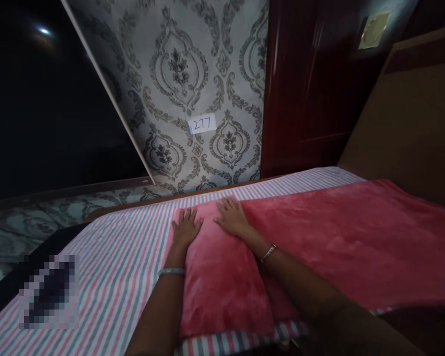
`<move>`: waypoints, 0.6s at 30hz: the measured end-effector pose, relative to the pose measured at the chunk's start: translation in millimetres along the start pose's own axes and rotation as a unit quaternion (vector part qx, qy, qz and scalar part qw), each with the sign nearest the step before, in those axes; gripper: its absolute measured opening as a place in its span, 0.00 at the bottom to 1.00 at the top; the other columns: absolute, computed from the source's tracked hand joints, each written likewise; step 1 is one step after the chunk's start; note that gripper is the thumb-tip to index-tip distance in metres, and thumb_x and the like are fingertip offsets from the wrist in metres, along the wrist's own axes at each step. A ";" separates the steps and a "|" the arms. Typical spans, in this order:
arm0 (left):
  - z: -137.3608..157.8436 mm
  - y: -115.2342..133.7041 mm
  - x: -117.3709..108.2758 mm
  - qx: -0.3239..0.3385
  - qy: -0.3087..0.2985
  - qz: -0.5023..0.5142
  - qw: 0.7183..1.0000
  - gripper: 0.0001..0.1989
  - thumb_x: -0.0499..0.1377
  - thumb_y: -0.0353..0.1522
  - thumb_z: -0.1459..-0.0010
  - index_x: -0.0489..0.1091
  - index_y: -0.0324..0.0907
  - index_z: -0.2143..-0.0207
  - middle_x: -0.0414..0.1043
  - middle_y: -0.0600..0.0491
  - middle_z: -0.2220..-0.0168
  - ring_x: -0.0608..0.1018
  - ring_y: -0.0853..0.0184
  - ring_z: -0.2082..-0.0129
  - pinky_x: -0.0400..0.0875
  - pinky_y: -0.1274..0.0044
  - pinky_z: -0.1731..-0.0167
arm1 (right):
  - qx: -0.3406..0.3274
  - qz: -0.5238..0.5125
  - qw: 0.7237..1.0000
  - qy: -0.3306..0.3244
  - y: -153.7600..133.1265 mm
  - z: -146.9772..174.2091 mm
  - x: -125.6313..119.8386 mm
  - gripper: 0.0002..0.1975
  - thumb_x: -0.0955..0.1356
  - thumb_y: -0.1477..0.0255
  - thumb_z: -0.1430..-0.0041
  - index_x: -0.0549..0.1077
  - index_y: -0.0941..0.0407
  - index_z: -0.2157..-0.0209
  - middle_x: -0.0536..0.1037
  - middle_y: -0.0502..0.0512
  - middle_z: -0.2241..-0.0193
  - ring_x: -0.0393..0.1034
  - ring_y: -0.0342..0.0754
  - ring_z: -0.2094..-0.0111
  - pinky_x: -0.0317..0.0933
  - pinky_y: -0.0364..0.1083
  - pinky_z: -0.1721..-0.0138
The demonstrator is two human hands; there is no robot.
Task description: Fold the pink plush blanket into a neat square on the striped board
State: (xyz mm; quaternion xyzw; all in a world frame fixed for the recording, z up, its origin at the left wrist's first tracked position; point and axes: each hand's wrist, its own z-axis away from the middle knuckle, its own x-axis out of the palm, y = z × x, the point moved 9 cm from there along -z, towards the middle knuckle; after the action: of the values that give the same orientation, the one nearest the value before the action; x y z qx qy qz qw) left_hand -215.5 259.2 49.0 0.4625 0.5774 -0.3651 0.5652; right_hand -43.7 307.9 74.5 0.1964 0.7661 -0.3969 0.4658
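A plush red-pink blanket (222, 282) lies on a striped sheet (126, 252), its left end folded over into a narrow band. My left hand (185, 227) rests flat on the far left corner of that band, fingers spread. Beside it, my right hand (232, 216) presses flat near the band's far right corner, its fingers also apart. Neither hand grips anything. To the right, the rest of the blanket spreads out in a single wide sheet with slight creases.
Behind the bed stands a patterned wall with a paper label reading 277 (202, 123). A large dark screen (52, 109) is at the left, a dark red door panel (304, 99) and a cardboard box (415, 113) at the right. A blurred patch covers something on the sheet's left.
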 end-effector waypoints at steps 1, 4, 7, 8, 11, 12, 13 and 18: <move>-0.1 -0.2 1.0 -0.003 -0.005 0.005 1.000 0.32 0.40 0.48 0.34 0.50 0.48 0.32 0.44 0.48 0.29 0.46 0.52 0.29 0.49 0.45 0.39 | 0.015 0.004 0.999 -0.028 6.2 1.8 10.2 0.33 0.63 0.58 0.35 0.56 0.55 0.33 0.51 0.62 0.31 0.38 0.59 0.30 0.32 0.64 0.33; -0.4 -1.1 3.2 -0.019 -0.019 0.014 1.000 0.32 0.41 0.48 0.34 0.49 0.47 0.32 0.43 0.48 0.29 0.45 0.53 0.29 0.48 0.45 0.38 | 0.036 0.011 0.998 -0.050 21.8 5.6 26.4 0.33 0.61 0.56 0.34 0.58 0.58 0.34 0.51 0.63 0.31 0.38 0.58 0.30 0.35 0.63 0.33; -0.2 -0.6 3.2 -0.027 -0.027 0.021 0.999 0.32 0.41 0.47 0.34 0.49 0.48 0.32 0.42 0.49 0.29 0.44 0.53 0.29 0.46 0.45 0.38 | 0.034 0.019 0.998 -0.043 26.4 5.4 28.6 0.34 0.61 0.55 0.34 0.58 0.58 0.34 0.50 0.62 0.31 0.37 0.57 0.30 0.34 0.62 0.33; 0.4 -0.3 2.8 -0.028 -0.028 0.027 0.999 0.31 0.41 0.47 0.34 0.50 0.49 0.32 0.43 0.49 0.29 0.44 0.53 0.29 0.46 0.46 0.38 | 0.037 0.023 0.998 -0.046 27.1 5.1 29.2 0.34 0.61 0.55 0.34 0.58 0.58 0.33 0.50 0.62 0.31 0.37 0.57 0.30 0.34 0.62 0.33; 4.7 -0.2 -1.4 -0.029 -0.014 0.044 0.998 0.28 0.42 0.43 0.33 0.52 0.49 0.33 0.43 0.50 0.29 0.45 0.56 0.29 0.46 0.49 0.37 | 0.036 0.034 0.997 -0.051 27.2 4.5 30.8 0.34 0.60 0.54 0.34 0.57 0.57 0.33 0.49 0.63 0.30 0.38 0.57 0.30 0.36 0.63 0.34; 7.0 -1.4 -5.1 -0.035 0.003 0.048 0.998 0.27 0.42 0.42 0.33 0.55 0.49 0.34 0.43 0.49 0.29 0.45 0.56 0.29 0.47 0.50 0.36 | 0.034 0.035 0.998 -0.049 27.3 4.5 31.4 0.34 0.60 0.54 0.34 0.56 0.57 0.33 0.49 0.63 0.30 0.38 0.57 0.30 0.36 0.63 0.34; 9.7 -4.0 -9.7 -0.049 0.027 0.056 0.997 0.26 0.44 0.41 0.33 0.58 0.47 0.35 0.43 0.48 0.29 0.46 0.55 0.29 0.48 0.52 0.36 | 0.032 0.035 0.998 -0.047 27.6 4.6 32.1 0.34 0.60 0.54 0.34 0.56 0.57 0.33 0.49 0.63 0.30 0.38 0.57 0.30 0.35 0.63 0.34; 22.1 -26.7 -25.6 -0.157 0.101 0.128 0.974 0.26 0.48 0.35 0.36 0.59 0.36 0.36 0.59 0.34 0.37 0.62 0.50 0.36 0.58 0.59 0.40 | 0.029 0.041 0.998 -0.049 30.0 5.1 37.3 0.35 0.59 0.53 0.34 0.56 0.58 0.33 0.49 0.63 0.30 0.37 0.57 0.30 0.34 0.63 0.34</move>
State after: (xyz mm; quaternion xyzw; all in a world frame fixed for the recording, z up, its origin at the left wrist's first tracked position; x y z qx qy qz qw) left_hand -235.6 227.0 69.6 0.4723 0.6179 -0.1458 0.6115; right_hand -38.9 319.5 28.1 0.2211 0.7220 -0.4087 0.5126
